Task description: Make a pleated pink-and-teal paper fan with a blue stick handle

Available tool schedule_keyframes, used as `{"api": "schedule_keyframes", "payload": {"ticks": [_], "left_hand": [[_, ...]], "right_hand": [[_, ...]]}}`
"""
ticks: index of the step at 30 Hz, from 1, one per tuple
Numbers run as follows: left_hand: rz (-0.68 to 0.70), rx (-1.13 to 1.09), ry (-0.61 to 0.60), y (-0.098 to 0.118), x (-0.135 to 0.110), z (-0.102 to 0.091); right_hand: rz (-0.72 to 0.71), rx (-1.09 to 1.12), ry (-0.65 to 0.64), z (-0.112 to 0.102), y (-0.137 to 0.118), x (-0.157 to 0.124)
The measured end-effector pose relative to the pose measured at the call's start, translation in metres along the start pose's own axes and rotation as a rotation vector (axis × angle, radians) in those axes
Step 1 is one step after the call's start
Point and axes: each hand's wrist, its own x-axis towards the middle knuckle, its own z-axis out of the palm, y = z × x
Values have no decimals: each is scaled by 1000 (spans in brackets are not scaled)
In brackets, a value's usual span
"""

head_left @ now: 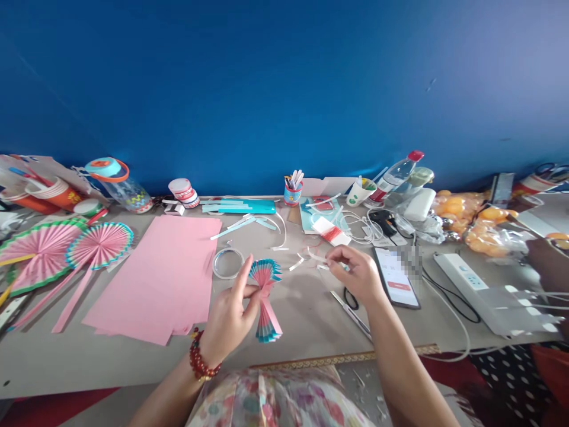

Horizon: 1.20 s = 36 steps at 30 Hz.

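My left hand [233, 311], wearing a red bead bracelet [203, 356], pinches a small pleated paper fan [265, 287] near its narrow middle. The fan is pink with teal edges, and its pleats spread at both ends. Its index finger points up beside the upper pleats. Over the table to the right, my right hand [355, 274] has thumb and fingers pinched together at the end of a thin white strip [316, 256]. Other white scraps [296, 262] lie close by. A roll of clear tape [228, 263] rests just beyond my left hand.
Pink paper sheets [155, 273] and finished round fans [100, 246] are at the left. Scissors [351, 314], a phone [397, 277] and a power strip [484, 290] lie right. Along the wall stand a water bottle [120, 187], a pen cup [293, 191] and a plastic bottle [395, 178].
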Motion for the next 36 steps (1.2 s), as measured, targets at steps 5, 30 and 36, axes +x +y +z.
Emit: {"api": "schedule_keyframes", "payload": {"ticks": [5,30,36], "left_hand": [[-34,0,0,2,-1,-2],[-279,-439,31,9,1,6],[-297,-650,32,9,-1,11]], "right_hand": [[43,-442,-70,14,25,-9],[-542,291,-9,72,-52,-38],[-536,257,75,75,-49,-37]]}}
